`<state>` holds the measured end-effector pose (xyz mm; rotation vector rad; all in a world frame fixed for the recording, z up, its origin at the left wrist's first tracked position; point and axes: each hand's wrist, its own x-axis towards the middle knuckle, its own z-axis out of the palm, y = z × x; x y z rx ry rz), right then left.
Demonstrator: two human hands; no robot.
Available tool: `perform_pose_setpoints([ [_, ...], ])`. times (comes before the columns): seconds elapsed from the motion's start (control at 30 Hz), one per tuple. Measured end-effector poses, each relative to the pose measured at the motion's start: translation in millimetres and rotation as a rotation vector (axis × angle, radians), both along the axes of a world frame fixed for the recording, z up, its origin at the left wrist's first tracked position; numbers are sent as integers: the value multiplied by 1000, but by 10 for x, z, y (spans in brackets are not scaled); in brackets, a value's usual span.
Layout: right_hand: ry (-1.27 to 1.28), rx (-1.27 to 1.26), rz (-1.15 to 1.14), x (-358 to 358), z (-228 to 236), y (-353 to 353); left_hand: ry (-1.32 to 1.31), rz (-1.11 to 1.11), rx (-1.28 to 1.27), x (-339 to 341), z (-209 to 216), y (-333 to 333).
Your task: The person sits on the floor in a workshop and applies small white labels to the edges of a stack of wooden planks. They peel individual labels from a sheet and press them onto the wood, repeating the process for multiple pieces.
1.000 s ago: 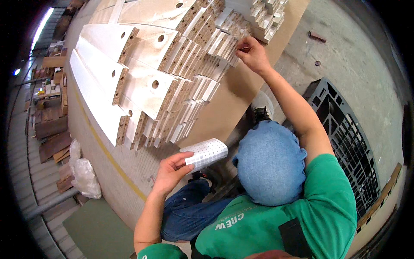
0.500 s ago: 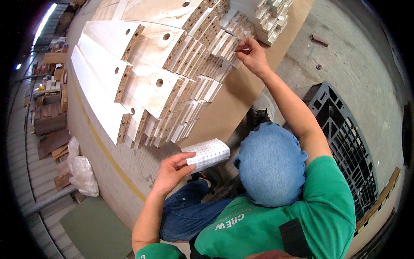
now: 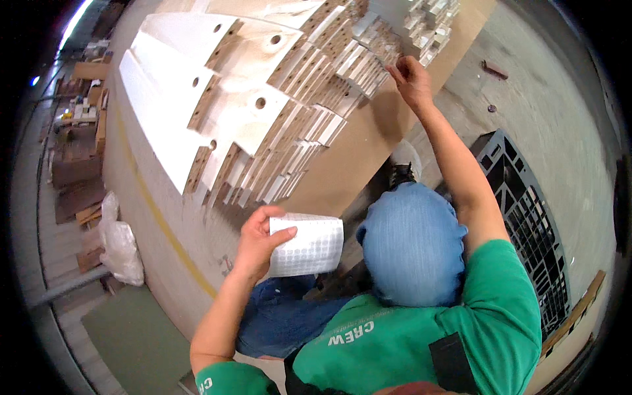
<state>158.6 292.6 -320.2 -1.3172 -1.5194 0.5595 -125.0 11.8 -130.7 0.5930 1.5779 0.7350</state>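
Observation:
My left hand [image 3: 257,242] grips the edge of a white sheet [image 3: 308,247], thumb on top. Rows of small grey round dots, like stickers, cover the sheet. It tilts in front of my raised denim knee [image 3: 413,247]. My right hand [image 3: 413,80] is pinched beside the far right side of a stack of boards [image 3: 289,131]. Whatever its fingertips hold, if anything, is too small to make out. The boards are white-faced with raw particleboard edges; round holes show in several top faces. They lie in staggered layers.
Brown board [image 3: 355,158] lies under the stack. A black plastic pallet [image 3: 526,224] stands on the concrete floor to my right. A yellow floor line [image 3: 155,204], a bundle of clear plastic [image 3: 122,250] and a green panel [image 3: 138,339] are at left. A reddish-brown scrap [image 3: 494,70] lies at far right.
My left hand has raised the sheet and turned its dotted face more toward me. My right hand has shifted right, slightly away from the boards, still pinched. The stack sits higher in view.

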Motion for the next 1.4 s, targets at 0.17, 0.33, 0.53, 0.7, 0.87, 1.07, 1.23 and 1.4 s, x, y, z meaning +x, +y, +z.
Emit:
perform_pose_setpoints([
  [0.17,153,-263,463,-280,726,-576,139,-235,131,-20,54,-2],
  [0.33,99,-178,1088,-558,2006,-1331,321,-247,285,120,389,41],
  [0.53,-416,413,1145,-1059,2520,-1674,301,-111,468,130,521,-29],
  [0.7,-461,443,1140,-1159,2531,-1768,285,-68,452,139,670,-95],
  [0.87,-525,535,1082,-1192,2519,-1822,228,-27,480,108,640,-123],
  [1.07,-632,654,956,-1170,2497,-1952,0,117,426,134,573,-106],
  [1.23,-601,573,990,-1036,2482,-1902,-189,150,321,217,595,-35],
  [1.4,-71,-187,1372,-643,2362,-1473,-158,169,276,169,486,-10],
])
